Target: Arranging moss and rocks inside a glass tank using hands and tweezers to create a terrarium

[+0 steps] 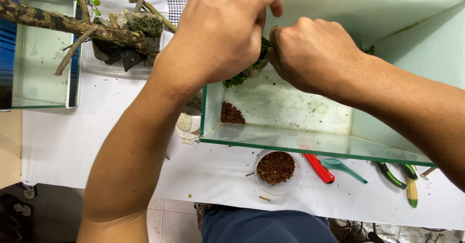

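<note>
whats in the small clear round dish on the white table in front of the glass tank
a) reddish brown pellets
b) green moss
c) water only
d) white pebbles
a, the clear round dish sits on the white table just in front of the glass tank and is filled with small reddish brown pellets, with no moss, pebbles or water showing in it.

The left hand (220, 34) and right hand (310, 54) cover whatever they pinch over the glass tank (290, 141); only a dark green sliver shows between them. The tank's right end and the branch (58, 22) run out of frame
</note>
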